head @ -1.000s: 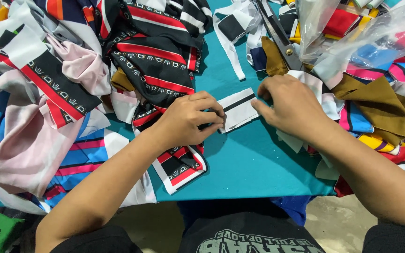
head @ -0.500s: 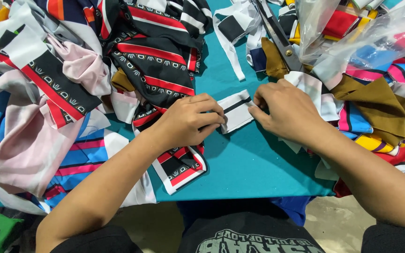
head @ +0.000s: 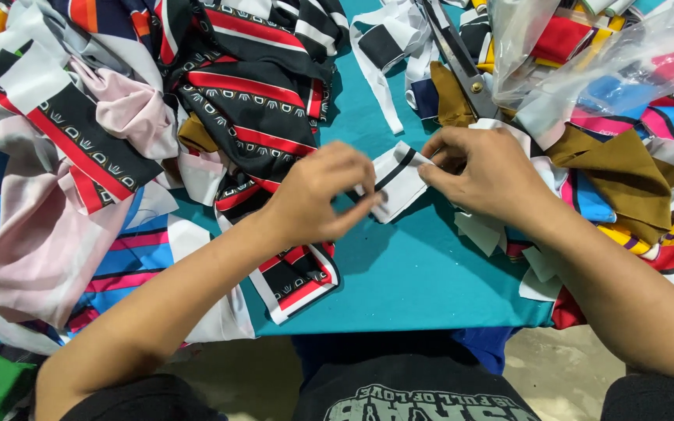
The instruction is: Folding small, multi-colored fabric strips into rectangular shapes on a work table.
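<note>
Teal tabletop (head: 423, 273) shows bare only around the small white fabric piece with a black stripe (head: 396, 181); everything else is placed from that piece. Compared with a second ago, your hands have barely shifted: both stay closed on the strip, and it sits a touch nearer your right hand than before. Your left hand (head: 320, 195) pinches its near-left edge, thumb and fingertips pressed narrow, wrist bent and forearm running back toward your body. Your right hand (head: 484, 173) grips the far-right edge, fingers curled tight, knuckles up. Left of the strip lies a heap of black, red and white patterned cloth (head: 251, 101). Beyond it rest grey scissors (head: 455, 54). Right of it, past your right hand, sit brown fabric (head: 626, 175) and a clear plastic bag (head: 587, 54).
</note>
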